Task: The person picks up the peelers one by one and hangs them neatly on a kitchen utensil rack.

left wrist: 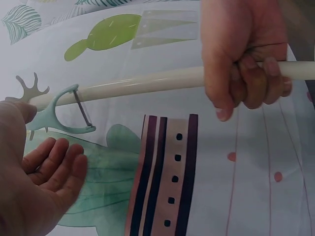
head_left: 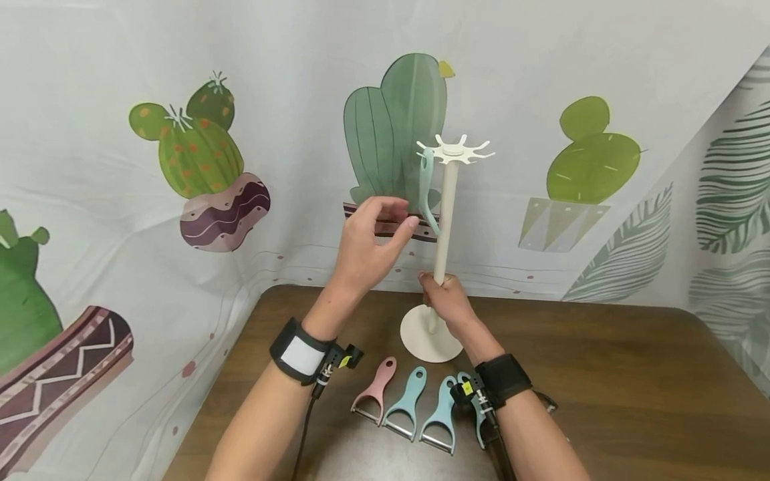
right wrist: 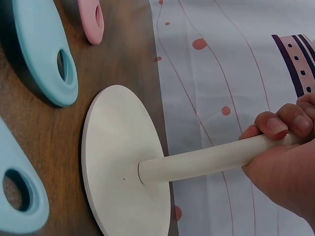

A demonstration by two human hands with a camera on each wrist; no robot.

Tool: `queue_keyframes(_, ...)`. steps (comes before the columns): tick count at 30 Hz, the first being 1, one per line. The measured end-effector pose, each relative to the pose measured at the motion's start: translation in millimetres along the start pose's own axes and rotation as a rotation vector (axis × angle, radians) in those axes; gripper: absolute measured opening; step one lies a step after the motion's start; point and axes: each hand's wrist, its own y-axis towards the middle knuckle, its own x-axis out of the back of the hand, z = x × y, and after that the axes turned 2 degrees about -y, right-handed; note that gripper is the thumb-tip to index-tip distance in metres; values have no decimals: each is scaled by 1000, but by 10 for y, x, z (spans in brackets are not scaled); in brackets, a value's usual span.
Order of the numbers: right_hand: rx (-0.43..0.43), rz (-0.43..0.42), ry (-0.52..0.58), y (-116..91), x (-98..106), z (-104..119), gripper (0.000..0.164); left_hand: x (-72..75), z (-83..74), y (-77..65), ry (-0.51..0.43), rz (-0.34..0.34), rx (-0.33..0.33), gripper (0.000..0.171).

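A cream stand [head_left: 448, 214] with a round base and a ring of hooks on top rises at the table's back edge. My right hand [head_left: 448, 300] grips its pole low down, fingers wrapped round it in the left wrist view. From a hook on the left side hangs a light blue peeler [head_left: 426, 180], its blade end down. My left hand [head_left: 373, 237] is just left of that peeler, fingers loosely bent and thumb apart, holding nothing. In the right wrist view the stand's base [right wrist: 123, 147] lies on the table edge side, below my gripping fingers [right wrist: 270, 123].
In front of the base lie a pink peeler [head_left: 379, 387] and several blue peelers [head_left: 411, 401], handles toward the stand. My right wrist partly hides the rightmost one. The brown table [head_left: 631, 374] ends at a cactus-printed cloth [head_left: 301, 133]. A cable [head_left: 303, 427] trails from my left wristband.
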Motion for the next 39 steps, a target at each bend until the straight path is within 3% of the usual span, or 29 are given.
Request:
queue_keyframes(9,8,8,-15,-4,33,-10,53,61,51,-267,86,44,67,28)
queue_keyframes(17,19,10,-11,-2,59,-23,54,57,136,-503,202,129,119,25)
queue_keyframes(27,13,1,-14,3,46,-19,54,26,206,-886,332,274,253,34)
queue_keyframes(39,10,-4,-36,1,4,-13,54,20,232,-1319,410,411,395,37)
